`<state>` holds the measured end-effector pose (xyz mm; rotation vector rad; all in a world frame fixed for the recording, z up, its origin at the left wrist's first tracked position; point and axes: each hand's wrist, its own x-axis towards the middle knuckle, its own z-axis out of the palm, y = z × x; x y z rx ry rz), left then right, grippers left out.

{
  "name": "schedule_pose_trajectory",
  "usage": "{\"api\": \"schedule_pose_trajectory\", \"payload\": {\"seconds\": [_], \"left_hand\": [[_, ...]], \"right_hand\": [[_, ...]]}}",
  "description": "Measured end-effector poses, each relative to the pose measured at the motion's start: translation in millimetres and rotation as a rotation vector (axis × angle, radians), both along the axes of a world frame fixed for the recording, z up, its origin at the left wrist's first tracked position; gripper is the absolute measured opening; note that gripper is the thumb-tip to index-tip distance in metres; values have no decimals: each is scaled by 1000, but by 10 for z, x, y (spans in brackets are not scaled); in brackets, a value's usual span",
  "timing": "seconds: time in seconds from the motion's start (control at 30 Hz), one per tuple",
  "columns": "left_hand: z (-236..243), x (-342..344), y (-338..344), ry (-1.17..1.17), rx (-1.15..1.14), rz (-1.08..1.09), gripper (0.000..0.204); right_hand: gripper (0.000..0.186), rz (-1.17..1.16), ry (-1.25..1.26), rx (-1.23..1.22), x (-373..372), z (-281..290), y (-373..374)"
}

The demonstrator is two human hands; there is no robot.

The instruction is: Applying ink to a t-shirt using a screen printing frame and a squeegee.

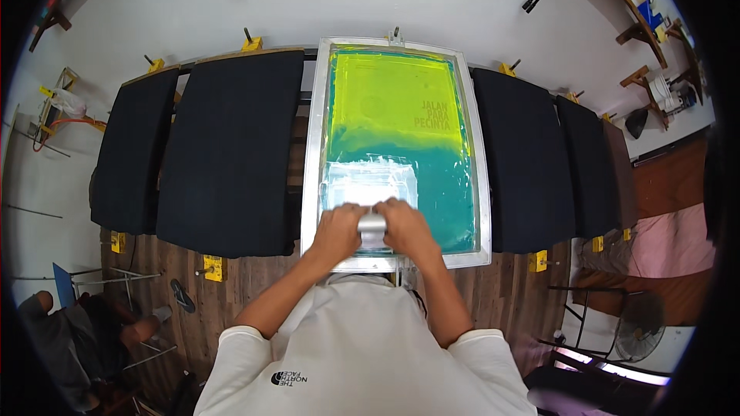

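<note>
At 8 o'clock, a seated person [85, 331] shows partly at the rim, a dark rubber sandal [182, 295] near one foot on the wood-grain floor [266, 281]. At 9 o'clock stand flat, round-cornered boards in matte black cloth [231, 154], with yellow blocks [213, 267] at their ends.

Next comes a rectangular screen frame [316, 154] of dull silver metal, its long axis running from 12 to 6 o'clock. Its smooth mesh [443, 200] is teal toward 6 and streaky yellow-green toward 12, where stacked block capitals stand upright toward 1 o'clock. Glossy white paste [370, 177] lies in a ragged-edged patch toward 7.

The left hand [337, 233] has its fingers curled closed on the left part of a silver metal bar [371, 223], a smooth, rounded piece over the frame's 6 o'clock end, just below the paste. The bar's long axis seems to run from 9 to 3, though the hands hide its ends. The right hand [402, 227] is closed on its right part. At 6, the white shirt [347, 339] bears a small dark logo, upside down in this view.

More black-covered boards [524, 162] stand at 3 o'clock; a round, wire-caged fan [641, 327] is at 4.
</note>
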<state>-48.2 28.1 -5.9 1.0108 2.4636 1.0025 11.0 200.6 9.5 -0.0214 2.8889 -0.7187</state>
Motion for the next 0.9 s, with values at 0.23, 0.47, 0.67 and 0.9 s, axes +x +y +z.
{"api": "schedule_pose_trajectory", "payload": {"seconds": [0.23,0.47,0.67,0.9], "left_hand": [[-451,139,7,276,-8,42,60],[107,69,23,-17,-16,-42,43],[-182,-305,201,143,54,19,46],[-187,457,-171,211,-11,-42,57]], "right_hand": [[56,-59,126,11,135,-299,-80],[40,-8,-88,35,65,43,4],[35,-92,112,27,-304,-244,126],[46,-65,118,43,567,-313,-222]]}}
